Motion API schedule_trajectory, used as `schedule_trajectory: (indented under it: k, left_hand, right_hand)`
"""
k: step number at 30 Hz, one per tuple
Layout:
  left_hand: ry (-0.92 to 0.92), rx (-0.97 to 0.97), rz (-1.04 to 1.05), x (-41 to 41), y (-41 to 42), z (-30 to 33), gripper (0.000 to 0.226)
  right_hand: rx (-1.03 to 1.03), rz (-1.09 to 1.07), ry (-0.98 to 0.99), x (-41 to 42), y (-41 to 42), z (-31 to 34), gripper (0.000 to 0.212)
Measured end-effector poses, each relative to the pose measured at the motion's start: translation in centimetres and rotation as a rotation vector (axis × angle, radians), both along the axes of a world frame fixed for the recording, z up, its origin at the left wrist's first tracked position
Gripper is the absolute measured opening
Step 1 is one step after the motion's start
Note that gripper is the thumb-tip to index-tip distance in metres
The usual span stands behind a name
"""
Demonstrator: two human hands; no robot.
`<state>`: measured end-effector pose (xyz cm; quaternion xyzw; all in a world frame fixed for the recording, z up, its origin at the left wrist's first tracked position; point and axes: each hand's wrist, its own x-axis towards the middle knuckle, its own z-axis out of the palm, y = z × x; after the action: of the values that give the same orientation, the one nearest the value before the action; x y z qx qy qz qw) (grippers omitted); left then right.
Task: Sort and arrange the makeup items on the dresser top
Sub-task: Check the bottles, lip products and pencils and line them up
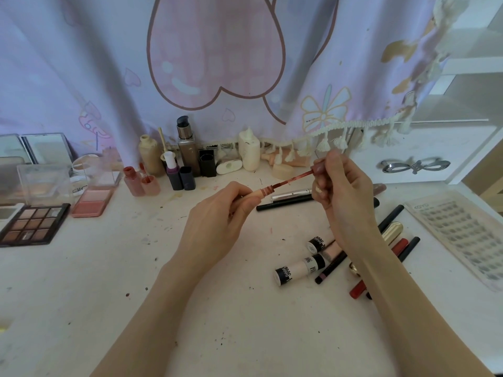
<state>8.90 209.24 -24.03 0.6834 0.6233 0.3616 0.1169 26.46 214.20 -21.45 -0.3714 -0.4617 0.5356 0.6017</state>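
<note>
Nearest, on the stained dresser top (pixel 245 322): two black-and-white tubes (pixel 299 269) and loose pencils (pixel 330 269) under the right forearm. Above mid-table, left hand (pixel 215 221) curled round a lip gloss tube (pixel 257 194), right hand (pixel 343 191) pinching its cap, red wand (pixel 292 179) half in the tube's neck. Farther left, eyeshadow palette (pixel 34 223) and blush compact (pixel 92 200). Along the curtain (pixel 217 50), upright bottles (pixel 187 148).

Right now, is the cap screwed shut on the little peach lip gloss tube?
No, the right hand holds the cap with its red-stained wand pulled out of the peach lip gloss tube.
</note>
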Motion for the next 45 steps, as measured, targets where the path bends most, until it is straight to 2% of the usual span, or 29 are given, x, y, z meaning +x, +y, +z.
schedule_trajectory:
  k: [14,20,23,28,38,42,45]
  left_hand:
    - [0.056,0.036,-0.012,0.12,-0.33,0.46,0.01]
    - [0.05,0.053,-0.035,-0.03,-0.27,0.39,0.02]
    - [0.048,0.054,-0.032,0.04,-0.29,0.23,0.034]
    - [-0.044,0.044,0.003,-0.16,-0.21,0.31,0.018]
    - [-0.04,0.013,-0.017,-0.03,-0.14,0.35,0.005]
    - [-0.065,0.005,-0.042,0.05,-0.11,0.29,0.004]
    - [-0.103,-0.002,-0.067,0.04,-0.15,0.33,0.013]
  right_hand:
    - [0.099,-0.009,-0.096,-0.42,-0.21,-0.09,0.03]
    - [0.078,-0.044,-0.068,-0.28,-0.19,-0.09,0.03]
    - [0.058,-0.06,-0.062,-0.17,-0.18,0.05,0.031]
    - [0.053,-0.098,-0.001,0.29,0.06,0.36,0.031]
    - [0.039,-0.054,-0.022,-0.06,-0.03,0.14,0.031]
    - [0.036,-0.018,-0.036,-0.31,-0.07,-0.18,0.031]
    - [0.04,-0.007,-0.045,-0.38,-0.14,-0.25,0.031]
